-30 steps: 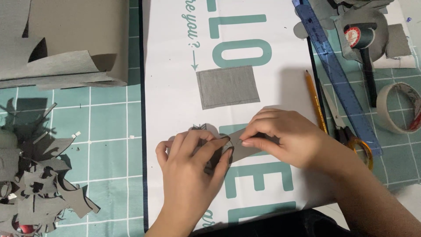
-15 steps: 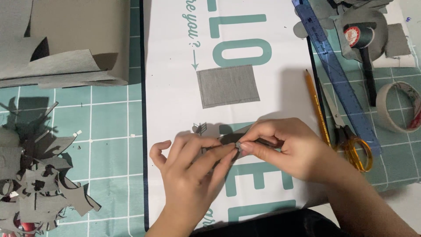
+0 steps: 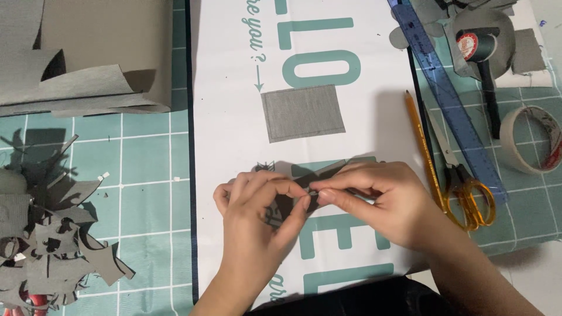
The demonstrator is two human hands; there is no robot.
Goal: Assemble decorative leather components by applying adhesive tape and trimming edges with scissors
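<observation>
My left hand [image 3: 257,228] and my right hand [image 3: 380,205] meet over a white printed sheet [image 3: 234,88], both pinching one small grey fabric piece [image 3: 316,175]. The piece is lifted a little off the sheet and folded between my fingertips; most of it is hidden by my fingers. A grey fabric rectangle [image 3: 302,112] lies flat on the sheet just beyond my hands.
Scissors with orange handles [image 3: 465,193], a yellow pencil [image 3: 421,146] and a blue ruler [image 3: 448,99] lie to the right. A tape roll [image 3: 530,146] and a black spool [image 3: 475,44] sit further right. Grey fabric sheets [image 3: 88,58] lie top left, grey scraps [image 3: 47,240] bottom left on the green cutting mat [image 3: 146,175].
My hands have drawn closer together, and the grey piece has gone from lying flat under them to being folded and pinched between both sets of fingertips.
</observation>
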